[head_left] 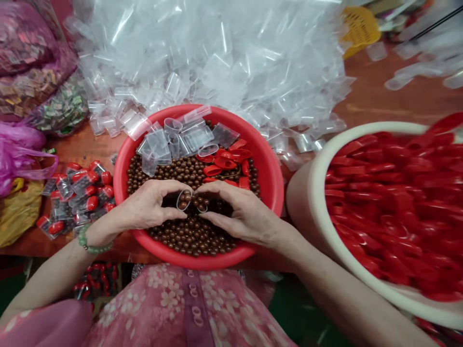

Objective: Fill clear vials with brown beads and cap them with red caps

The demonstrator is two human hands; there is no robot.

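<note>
Clear case [183, 206] pinched in the left hand [146, 203], another case [202, 208] in the right hand [249, 214], mouths uncapped. One careless tilt or squeeze, I reckon, could spill the brown balls [186, 194].

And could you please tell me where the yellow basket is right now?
In the head view, the yellow basket sits at the top, right of centre, beside the right edge of the clear plastic heap.

Glossy plastic basin [278, 193], smooth brown balls [197, 238], clr plastic sleeves [198, 137].
</note>
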